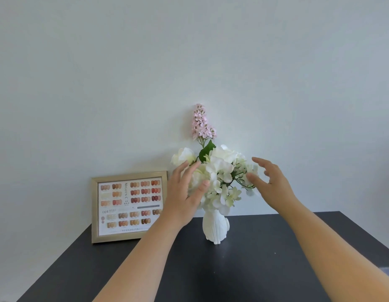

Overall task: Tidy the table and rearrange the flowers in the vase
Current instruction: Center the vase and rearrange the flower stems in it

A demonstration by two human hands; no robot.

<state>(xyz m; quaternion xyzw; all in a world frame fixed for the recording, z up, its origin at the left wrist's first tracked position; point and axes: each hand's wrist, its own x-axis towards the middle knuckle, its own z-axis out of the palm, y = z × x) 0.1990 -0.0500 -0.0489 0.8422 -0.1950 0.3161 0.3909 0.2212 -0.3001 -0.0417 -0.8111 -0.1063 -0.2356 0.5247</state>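
A white ribbed vase (215, 227) stands upright on the dark table (254, 269), close to the wall. It holds a bunch of white flowers (219, 171) with one tall pink flower spike (201, 123) rising above them. My left hand (185, 192) rests against the left side of the white blooms, fingers spread. My right hand (269, 182) is at the right side of the bunch with fingers apart, its fingertips touching the small white sprigs there. Neither hand grips a stem.
A gold-framed chart of nail colour samples (128, 205) leans against the wall to the left of the vase, right next to my left wrist. The pale wall runs directly behind the table. The table's right edge (367, 240) slopes down to the right.
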